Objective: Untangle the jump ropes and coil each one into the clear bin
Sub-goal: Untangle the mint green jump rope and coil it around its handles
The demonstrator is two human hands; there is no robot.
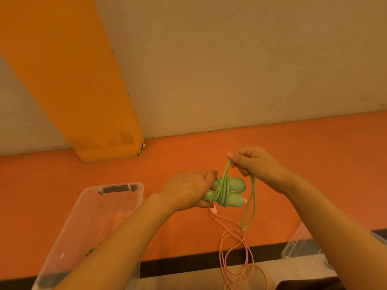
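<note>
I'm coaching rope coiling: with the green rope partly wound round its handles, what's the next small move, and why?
Probably another turn: the right hand pinches the green rope above the handles that the left hand grips, and a loose loop hangs unwound.

A clear, glossy plastic bin (117, 197) sits on the matt orange floor (293, 143); just right of it, smooth, matt green rubbery jump-rope handles (235, 192) and a thin pink plastic-looking cord (232, 245).

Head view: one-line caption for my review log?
Left hand grips green jump rope handles while right hand winds cord; pink jump rope dangles.
</note>
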